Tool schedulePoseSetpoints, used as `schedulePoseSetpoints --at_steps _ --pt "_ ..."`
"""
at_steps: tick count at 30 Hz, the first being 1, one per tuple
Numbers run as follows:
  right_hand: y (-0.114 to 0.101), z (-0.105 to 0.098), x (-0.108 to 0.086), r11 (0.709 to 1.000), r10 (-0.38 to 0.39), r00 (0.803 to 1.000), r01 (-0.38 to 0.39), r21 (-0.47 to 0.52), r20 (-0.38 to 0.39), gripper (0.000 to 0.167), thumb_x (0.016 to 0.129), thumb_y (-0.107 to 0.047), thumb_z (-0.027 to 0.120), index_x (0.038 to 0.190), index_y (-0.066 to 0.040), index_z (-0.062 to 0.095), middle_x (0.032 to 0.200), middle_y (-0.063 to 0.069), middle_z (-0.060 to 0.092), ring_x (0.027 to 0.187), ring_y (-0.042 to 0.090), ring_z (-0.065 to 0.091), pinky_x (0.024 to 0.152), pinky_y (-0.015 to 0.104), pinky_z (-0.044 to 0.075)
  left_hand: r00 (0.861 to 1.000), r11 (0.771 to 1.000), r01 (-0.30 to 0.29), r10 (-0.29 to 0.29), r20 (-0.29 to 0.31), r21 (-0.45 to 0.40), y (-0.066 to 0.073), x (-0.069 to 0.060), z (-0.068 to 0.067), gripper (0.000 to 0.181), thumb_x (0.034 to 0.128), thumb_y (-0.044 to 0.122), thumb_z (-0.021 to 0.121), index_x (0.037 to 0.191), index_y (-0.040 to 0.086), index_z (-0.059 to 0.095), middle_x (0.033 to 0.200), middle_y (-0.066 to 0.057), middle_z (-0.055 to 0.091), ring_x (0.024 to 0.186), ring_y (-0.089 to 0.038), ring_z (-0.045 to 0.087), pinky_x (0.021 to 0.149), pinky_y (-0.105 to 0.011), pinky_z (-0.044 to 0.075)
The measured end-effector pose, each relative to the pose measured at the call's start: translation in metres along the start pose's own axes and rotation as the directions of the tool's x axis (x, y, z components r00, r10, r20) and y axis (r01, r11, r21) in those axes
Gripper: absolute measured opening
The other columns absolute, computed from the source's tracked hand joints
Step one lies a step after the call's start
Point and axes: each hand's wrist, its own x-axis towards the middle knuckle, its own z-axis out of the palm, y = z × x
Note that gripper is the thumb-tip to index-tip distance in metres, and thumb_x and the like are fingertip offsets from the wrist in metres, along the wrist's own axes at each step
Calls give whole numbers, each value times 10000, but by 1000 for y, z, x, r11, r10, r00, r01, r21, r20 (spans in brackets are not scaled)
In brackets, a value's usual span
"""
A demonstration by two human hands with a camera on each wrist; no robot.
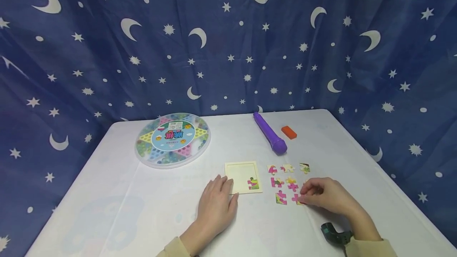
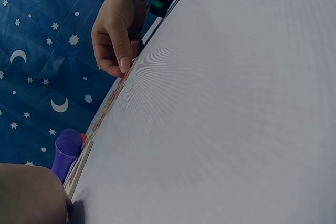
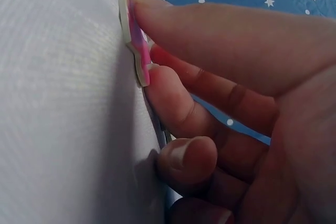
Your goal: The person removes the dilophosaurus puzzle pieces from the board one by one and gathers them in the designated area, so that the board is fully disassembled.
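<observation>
My left hand lies with its fingers fairly straight, fingertips on the left edge of a cream square puzzle tray. One pink-and-green jigsaw piece sits in the tray's lower right corner. To the right of the tray, my right hand pinches a pink jigsaw piece at the near right of the loose pieces. In the right wrist view the thumb presses on its face and a finger is at its edge; the piece is at the tabletop. The fingers partly hide it in the head view.
Several loose jigsaw pieces lie in rough rows between tray and right hand. Behind them are a purple toy microphone and an orange-red block. A round Chinese checkers box lies at the back left. A starry blue curtain hangs behind the white table.
</observation>
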Motion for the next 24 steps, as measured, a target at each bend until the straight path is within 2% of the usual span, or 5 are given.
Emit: schedulePoseSetpoints --at_steps 5,14,21,24 --pt "-2 0 0 1000 -16 1000 16 3 -7 235 808 -367 879 906 -199 747 760 -21 622 732 193 537 598 280 444 1000 1000 -16 17 -10 9 0 -1 1 386 939 222 714 1250 -2 671 1288 -237 637 1292 -440 546 1102 -578 389" --pt "-20 3 11 994 -107 994 107 -10 -22 207 823 -381 868 896 -236 738 767 -42 615 714 189 542 568 276 469 999 999 -44 44 -8 -7 -1 -1 0 332 938 190 710 1233 39 709 1298 -242 639 1279 -454 554 1087 -582 408" --pt "-44 15 25 988 -153 988 153 -38 -3 154 843 -338 858 881 -264 728 802 -73 624 766 173 551 615 285 485 999 999 -47 47 -4 -27 -1 -1 -1 318 942 184 699 1235 64 724 1331 -249 626 1281 -452 556 1087 -573 412" --pt "-56 23 33 984 -171 985 172 -42 16 147 847 -326 856 877 -270 724 815 -82 630 731 162 557 583 287 482 999 999 -40 41 8 -36 0 -1 0 318 948 183 695 1240 61 722 1337 -252 621 1285 -450 554 1092 -565 410"
